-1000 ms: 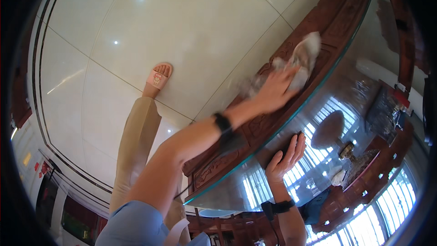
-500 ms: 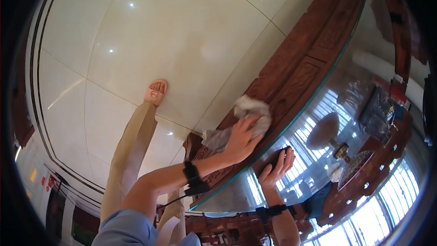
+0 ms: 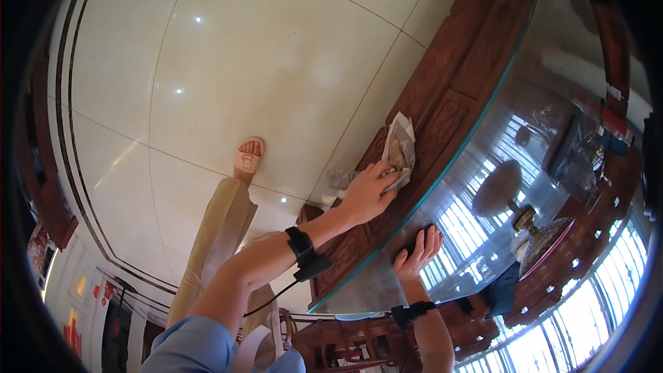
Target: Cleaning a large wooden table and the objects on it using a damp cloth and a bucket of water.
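Note:
My left hand is closed on a crumpled grey-and-white cloth and presses it to the carved dark-wood side of a table. Part of the cloth is hidden beneath the fingers, and a blurred grey end trails on the near side of the hand. On the glass tabletop, close to its edge, my right hand lies palm down with fingers stretched out. A dark patch shows under that hand; whether it is an object or a reflection I cannot tell.
A footed brown dish and a metal-stemmed piece stand on the glass. Beyond them lie plastic-wrapped items and a dark blue cloth-like thing. Pale floor tiles and my sandalled foot are to the left.
The cloth under my left hand has shifted and now stands up in a folded point beyond the fingers. My right hand stays on the glass. The whole view has shifted slightly.

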### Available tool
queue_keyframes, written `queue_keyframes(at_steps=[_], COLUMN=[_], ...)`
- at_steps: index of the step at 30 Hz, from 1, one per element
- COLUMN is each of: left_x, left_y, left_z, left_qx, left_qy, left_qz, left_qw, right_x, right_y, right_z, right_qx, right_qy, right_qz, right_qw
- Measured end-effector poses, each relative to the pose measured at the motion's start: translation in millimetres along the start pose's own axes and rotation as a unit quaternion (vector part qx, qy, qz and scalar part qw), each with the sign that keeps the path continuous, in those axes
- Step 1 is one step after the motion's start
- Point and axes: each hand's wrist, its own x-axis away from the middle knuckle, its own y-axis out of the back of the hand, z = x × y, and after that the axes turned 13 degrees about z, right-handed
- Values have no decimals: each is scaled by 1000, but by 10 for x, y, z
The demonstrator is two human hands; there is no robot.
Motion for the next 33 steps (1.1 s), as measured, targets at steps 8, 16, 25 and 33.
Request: queue_keyframes(at_steps=[8,16,25,33], left_x=[-112,150,518,-1974], left_y=[126,-230,-605,547], left_z=[46,307,1009,-246], left_qx=[-123,-135,28,151], left_qy=[-66,-15,256,124], left_qz=[0,-86,-138,-153], left_qw=[990,987,956,969], right_x=[49,10,-32,-75], right_y=[-31,-61,-19,-23], right_z=[40,55,67,106], right_qx=[-12,-27,-26,-42], right_qy=[-6,-12,-15,-20], right_qz=[-10,-17,-36,-20], right_qw=[1000,999,999,999])
